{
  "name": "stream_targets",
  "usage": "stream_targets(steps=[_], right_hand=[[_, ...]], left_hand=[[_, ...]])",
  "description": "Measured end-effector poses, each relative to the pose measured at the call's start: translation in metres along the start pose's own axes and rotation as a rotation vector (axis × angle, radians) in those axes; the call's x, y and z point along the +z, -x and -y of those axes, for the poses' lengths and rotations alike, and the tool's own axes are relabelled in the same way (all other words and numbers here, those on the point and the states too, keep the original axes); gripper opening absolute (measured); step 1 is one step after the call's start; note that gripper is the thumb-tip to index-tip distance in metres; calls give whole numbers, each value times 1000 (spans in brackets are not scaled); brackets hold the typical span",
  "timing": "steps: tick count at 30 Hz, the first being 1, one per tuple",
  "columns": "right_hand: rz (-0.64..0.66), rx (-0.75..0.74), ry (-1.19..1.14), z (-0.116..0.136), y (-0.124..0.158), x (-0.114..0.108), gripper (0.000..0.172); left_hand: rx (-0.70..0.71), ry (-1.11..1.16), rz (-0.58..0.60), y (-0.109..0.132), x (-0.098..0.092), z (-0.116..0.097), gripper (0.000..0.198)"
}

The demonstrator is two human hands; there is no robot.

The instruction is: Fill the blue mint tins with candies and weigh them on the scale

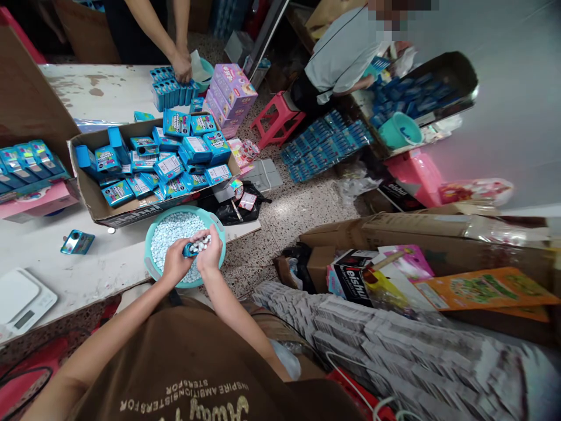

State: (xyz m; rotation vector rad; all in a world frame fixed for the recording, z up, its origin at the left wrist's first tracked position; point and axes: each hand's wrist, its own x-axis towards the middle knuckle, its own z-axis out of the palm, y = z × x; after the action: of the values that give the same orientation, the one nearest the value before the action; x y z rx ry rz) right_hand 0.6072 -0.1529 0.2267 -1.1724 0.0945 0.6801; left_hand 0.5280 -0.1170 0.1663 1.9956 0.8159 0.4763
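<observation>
A turquoise basin (149, 248) full of small pale candies (177, 227) stands at the table's front edge. Over it, my left hand (177, 260) grips a small blue tin (189, 250), mostly hidden by the fingers. My right hand (211, 251) is cupped against the tin's opening, with several white candies (201, 242) lying in its palm. Just behind the basin sits an open cardboard box (94, 213) heaped with blue candy tins (169, 166). One more blue tin (78, 241) lies by itself on the table to the left.
A white digital scale (26, 301) sits at the left front. Across the table, a person's hands (182, 65) touch a row of blue tins (173, 93). Purple boxes (230, 96) are stacked nearby. Another person (337, 52) works beside a pink stool (280, 117). Cartons (438, 237) stand at right.
</observation>
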Motion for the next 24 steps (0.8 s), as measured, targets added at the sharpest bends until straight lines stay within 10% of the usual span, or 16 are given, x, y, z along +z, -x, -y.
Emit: stream_targets(steps=[24], right_hand=[[11, -31, -5, 4, 0, 10, 45]], left_hand=[[-53, 66, -17, 1, 2, -3, 39]])
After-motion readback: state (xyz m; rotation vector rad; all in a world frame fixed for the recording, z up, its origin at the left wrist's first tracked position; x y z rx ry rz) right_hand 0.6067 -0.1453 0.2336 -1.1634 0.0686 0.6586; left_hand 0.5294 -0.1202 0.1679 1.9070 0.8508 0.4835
